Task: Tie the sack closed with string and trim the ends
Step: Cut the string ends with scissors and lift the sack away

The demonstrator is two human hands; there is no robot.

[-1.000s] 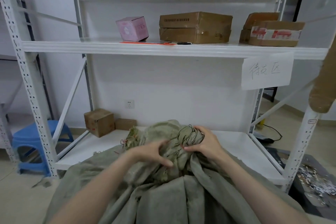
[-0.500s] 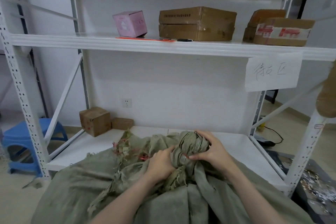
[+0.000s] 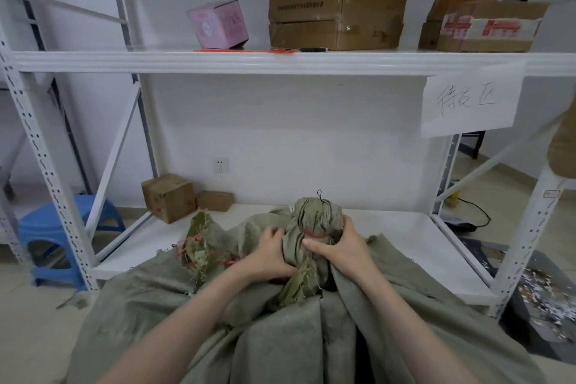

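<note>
Olive-green woven cloth sack point(image 3: 280, 337), neck bunched into a thick knob and held by both hands. Left hand point(image 3: 268, 254) curled round the knob's left side; right hand point(image 3: 341, 246) wrapped round its right side, thumb across the front. Thin red string point(image 3: 315, 235) looped round the neck just above that thumb. Short black thread point(image 3: 320, 195) poking up beyond the fingers. White metal shelf board point(image 3: 392, 227) behind the grip.

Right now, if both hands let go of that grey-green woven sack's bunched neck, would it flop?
Probably flop: the grey-green woven sack drapes in soft folds. The red string around its bunched neck may keep it gathered. Frayed edges suggest rough, unslippery cloth.
</note>
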